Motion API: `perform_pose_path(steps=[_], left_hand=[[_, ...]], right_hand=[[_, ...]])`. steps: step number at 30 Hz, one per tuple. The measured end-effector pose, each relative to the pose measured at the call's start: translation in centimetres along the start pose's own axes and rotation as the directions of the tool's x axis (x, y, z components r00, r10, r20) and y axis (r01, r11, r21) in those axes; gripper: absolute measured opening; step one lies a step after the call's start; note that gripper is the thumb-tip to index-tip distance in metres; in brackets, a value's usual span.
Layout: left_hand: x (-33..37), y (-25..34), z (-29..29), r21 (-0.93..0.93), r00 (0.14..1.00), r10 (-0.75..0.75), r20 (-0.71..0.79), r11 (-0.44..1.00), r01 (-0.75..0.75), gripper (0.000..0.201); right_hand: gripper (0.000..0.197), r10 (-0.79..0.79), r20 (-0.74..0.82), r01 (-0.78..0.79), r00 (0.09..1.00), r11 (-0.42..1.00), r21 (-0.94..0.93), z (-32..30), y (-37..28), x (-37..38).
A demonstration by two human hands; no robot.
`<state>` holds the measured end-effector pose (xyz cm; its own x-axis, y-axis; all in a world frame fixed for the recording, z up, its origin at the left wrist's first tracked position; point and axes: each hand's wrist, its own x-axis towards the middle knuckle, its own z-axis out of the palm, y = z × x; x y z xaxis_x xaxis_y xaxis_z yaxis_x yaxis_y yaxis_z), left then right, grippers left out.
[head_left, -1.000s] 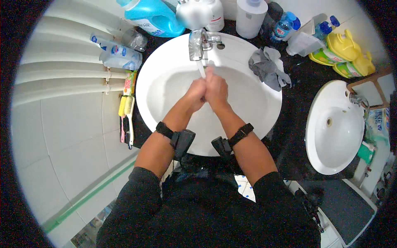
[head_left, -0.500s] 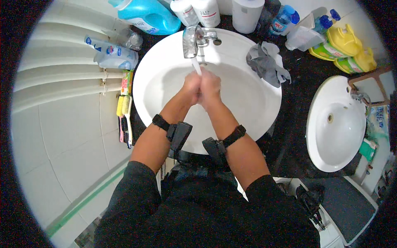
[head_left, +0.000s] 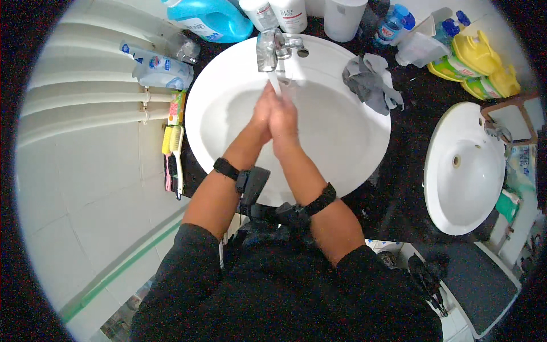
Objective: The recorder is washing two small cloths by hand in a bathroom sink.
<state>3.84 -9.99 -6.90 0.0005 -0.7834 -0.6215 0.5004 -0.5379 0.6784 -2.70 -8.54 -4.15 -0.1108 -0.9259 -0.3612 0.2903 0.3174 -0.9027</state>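
Note:
My left hand and my right hand meet palm against palm over the white washbasin. A stream of water from the chrome faucet falls onto them. The fingers point toward the faucet and look stretched out, though those of my right hand are smeared by motion. Nothing shows held between the palms. To the right, a grey cloth hangs crumpled over the basin rim.
Behind the basin stand a blue detergent jug, white bottles and a white canister. Brushes lie at the left. Yellow jugs and a second basin are at the right on the black counter.
My hands have gone from bunched together to lying palm to palm with fingers pointing forward. They still rest under the running water. The view has shifted slightly.

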Motion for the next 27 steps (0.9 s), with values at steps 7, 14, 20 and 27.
perform_pose_path(steps=[7, 14, 20, 27], left_hand=[[-3.3, 0.3, 4.6, 0.129, 0.999, -0.051, -0.009, 0.99, 0.052, 0.069], [-4.0, 2.7, 3.3, -0.107, 0.989, -0.074, 0.128, 0.99, 0.088, 0.072], [-6.3, 2.5, 0.7, 0.111, 0.887, 0.337, -0.315, 0.941, -0.318, 0.053], [-7.2, 1.2, -3.0, -0.141, 0.962, 0.126, -0.243, 0.976, -0.163, 0.036]], right_hand=[[0.044, 0.317, 0.034, -0.313, 0.948, 0.945, -0.093, -2.9, 0.7, 3.9], [0.043, 0.083, -0.063, -0.093, 0.995, 0.981, -0.173, -1.0, 3.2, 2.3], [0.022, 0.292, 0.39, -0.455, 0.873, 0.775, 0.438, -2.7, -0.6, 2.7], [0.017, 0.417, 0.467, -0.593, 0.78, 0.73, 0.34, -1.4, -1.8, 2.5]])
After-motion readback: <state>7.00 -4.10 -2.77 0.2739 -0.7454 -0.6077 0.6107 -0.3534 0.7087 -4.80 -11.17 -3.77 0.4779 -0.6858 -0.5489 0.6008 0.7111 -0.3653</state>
